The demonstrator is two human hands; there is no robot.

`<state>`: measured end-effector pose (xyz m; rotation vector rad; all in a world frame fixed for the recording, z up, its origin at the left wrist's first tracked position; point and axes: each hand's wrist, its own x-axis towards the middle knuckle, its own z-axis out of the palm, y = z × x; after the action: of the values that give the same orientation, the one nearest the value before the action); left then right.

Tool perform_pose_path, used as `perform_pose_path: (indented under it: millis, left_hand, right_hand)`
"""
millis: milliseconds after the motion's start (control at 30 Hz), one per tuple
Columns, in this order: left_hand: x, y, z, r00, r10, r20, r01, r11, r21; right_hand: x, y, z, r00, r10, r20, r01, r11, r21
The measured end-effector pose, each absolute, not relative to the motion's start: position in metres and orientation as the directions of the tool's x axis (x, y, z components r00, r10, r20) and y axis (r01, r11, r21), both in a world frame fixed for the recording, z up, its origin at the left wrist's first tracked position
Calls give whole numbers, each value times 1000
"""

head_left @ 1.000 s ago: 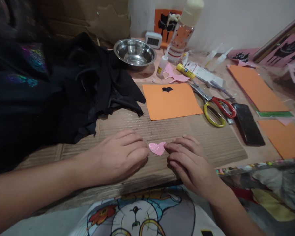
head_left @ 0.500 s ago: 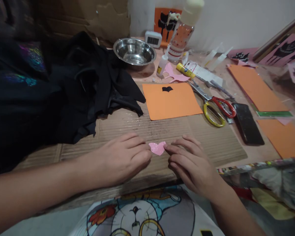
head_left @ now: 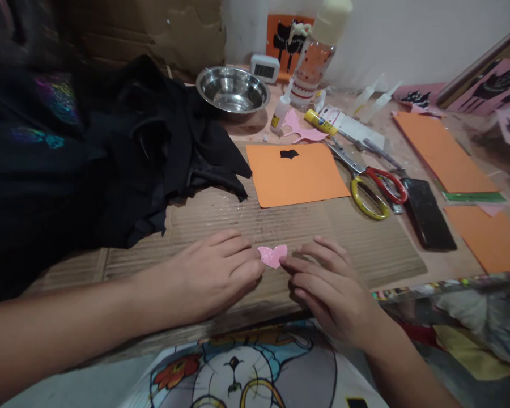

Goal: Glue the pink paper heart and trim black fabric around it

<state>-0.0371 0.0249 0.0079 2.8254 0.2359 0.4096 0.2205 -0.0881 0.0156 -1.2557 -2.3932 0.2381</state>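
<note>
A small pink heart-shaped paper cutout [head_left: 273, 256] with a shiny, wet-looking surface lies on the corrugated cardboard [head_left: 187, 232]. My left hand [head_left: 221, 269] rests on the cardboard, its fingers closed together at the heart's left edge; the thumb is hidden beneath. From the right, the index finger of my right hand [head_left: 327, 283] touches the heart's lower right edge, and its other fingers are bent and a little apart. Just beyond the hands lies an orange card [head_left: 297, 181] with a small black cutout [head_left: 289, 154] near its top edge.
Black fabric [head_left: 123, 153] spreads over the left side. Scissors [head_left: 369, 190] and a dark phone [head_left: 428, 214] lie right of the card. Behind stand a metal bowl [head_left: 233, 90], a glue bottle [head_left: 281, 110] and a tall bottle [head_left: 318, 56]; a yellow glue stick [head_left: 321, 122] lies nearby.
My right index finger has slid from the heart's upper right edge down to its lower right side. The left hand has barely shifted.
</note>
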Motion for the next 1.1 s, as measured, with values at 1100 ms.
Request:
perform_pose_path:
  millis: [1100]
  left_hand:
    - [-41, 40, 6, 920, 216, 328, 129, -955, 266]
  right_hand:
    - [200, -72, 10, -408, 861, 303, 808, 495, -319]
